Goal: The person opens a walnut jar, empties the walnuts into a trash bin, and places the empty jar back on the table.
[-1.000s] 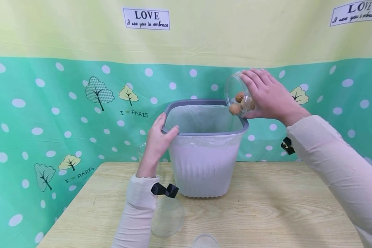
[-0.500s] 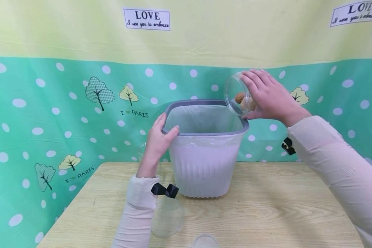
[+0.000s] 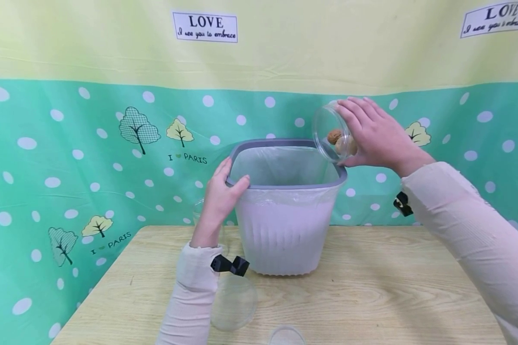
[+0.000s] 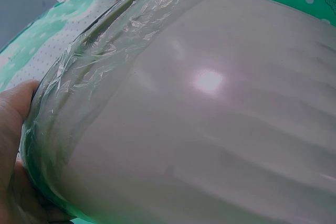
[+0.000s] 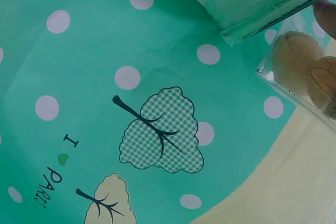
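A pale lilac trash bin (image 3: 285, 230) with a grey rim and a clear plastic liner stands on the table. My left hand (image 3: 219, 196) grips its left rim, thumb over the front corner. Above the right rim, my right hand (image 3: 380, 134) holds a clear jar (image 3: 323, 117) tipped sideways, mouth toward the bin's opening. Walnuts (image 3: 334, 136) lie inside the jar on its lower side; the right wrist view also shows walnuts (image 5: 296, 61) through its wall. The bin's floor is hidden from the head view.
Behind my left forearm stands another clear container (image 3: 198, 208), partly hidden. A large clear round disc (image 3: 234, 306) lies on the wooden table (image 3: 397, 292) in front of the bin, with a smaller clear disc (image 3: 287, 336) nearer. A green dotted cloth (image 3: 69, 163) hangs behind.
A walnut at the jar's mouth one second ago has left it and is out of sight. Both hands, the bin and the tipped jar have hardly moved.
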Available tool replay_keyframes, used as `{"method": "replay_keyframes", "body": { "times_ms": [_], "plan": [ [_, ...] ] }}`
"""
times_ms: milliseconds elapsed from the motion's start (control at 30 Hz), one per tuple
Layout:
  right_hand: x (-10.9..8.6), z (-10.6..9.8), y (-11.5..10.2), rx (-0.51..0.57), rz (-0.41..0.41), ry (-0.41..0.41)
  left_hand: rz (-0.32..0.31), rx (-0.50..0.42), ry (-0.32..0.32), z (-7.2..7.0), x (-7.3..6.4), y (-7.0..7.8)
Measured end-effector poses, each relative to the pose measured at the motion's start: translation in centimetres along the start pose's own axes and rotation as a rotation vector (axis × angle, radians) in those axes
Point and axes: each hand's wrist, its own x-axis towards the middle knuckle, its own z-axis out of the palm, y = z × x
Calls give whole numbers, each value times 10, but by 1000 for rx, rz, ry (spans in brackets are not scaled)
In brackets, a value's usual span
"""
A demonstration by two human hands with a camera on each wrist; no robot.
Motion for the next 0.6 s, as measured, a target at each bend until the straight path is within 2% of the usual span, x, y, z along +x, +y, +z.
{"method": "replay_keyframes", "body": {
  "times_ms": [600],
  "plan": [
    [-2, -1, 1, -10, -11, 7, -2, -3, 6, 1, 0, 0]
  ]
}}
